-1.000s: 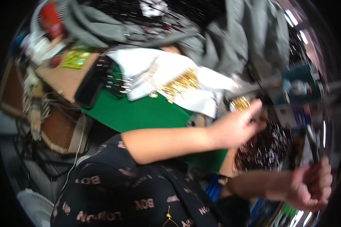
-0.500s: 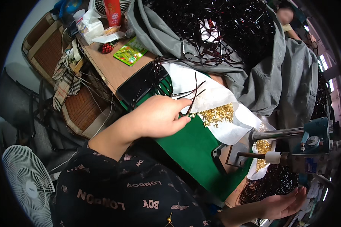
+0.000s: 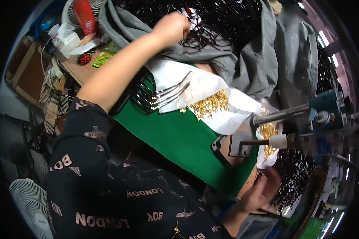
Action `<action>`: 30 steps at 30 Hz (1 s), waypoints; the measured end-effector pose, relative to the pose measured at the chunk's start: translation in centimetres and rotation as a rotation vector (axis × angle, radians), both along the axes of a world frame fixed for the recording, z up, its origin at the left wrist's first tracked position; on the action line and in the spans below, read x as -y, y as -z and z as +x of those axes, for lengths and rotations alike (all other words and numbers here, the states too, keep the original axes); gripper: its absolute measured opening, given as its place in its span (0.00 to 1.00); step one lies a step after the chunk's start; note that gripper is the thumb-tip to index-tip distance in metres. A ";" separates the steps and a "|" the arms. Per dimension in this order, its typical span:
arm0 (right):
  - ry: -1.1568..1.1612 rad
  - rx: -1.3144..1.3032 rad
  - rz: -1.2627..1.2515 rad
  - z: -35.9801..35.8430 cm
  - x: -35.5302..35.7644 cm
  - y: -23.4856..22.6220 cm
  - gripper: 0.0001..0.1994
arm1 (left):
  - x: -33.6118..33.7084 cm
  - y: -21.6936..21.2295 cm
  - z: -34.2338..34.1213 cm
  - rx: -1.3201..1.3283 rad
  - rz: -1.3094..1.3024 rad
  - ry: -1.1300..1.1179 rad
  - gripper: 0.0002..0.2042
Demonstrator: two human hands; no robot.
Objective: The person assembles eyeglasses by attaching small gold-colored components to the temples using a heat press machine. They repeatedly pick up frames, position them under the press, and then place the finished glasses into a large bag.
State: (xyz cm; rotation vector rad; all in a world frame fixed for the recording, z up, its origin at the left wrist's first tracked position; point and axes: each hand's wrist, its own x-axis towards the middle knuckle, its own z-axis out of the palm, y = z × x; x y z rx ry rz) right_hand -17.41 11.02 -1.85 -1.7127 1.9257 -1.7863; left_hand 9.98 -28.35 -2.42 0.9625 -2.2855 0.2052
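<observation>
Fingers on the right hand point(image 3: 263, 191) were loosely open, a bit blurry, right by a dark bundle of cords point(image 3: 294, 175) at the bench point(image 3: 73, 65) edge. Past that was a green mat point(image 3: 163, 129), with a few loose black cords point(image 3: 141, 93) lying over it, tips on a white sheet point(image 3: 179, 73). Gold bits point(image 3: 212, 104) sat heaped on that sheet too. Farther out, the left hand point(image 3: 172, 28) was curled at the edge of a big black cord pile point(image 3: 235, 24) on grey cloth point(image 3: 251, 81), but honestly can't tell if it gripped any.
</observation>
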 end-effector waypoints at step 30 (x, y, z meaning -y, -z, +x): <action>-0.339 -0.260 0.573 5.1 14.0 4.4 0.05 | -24.3 -2.7 2.3 -1.267 0.915 0.755 0.26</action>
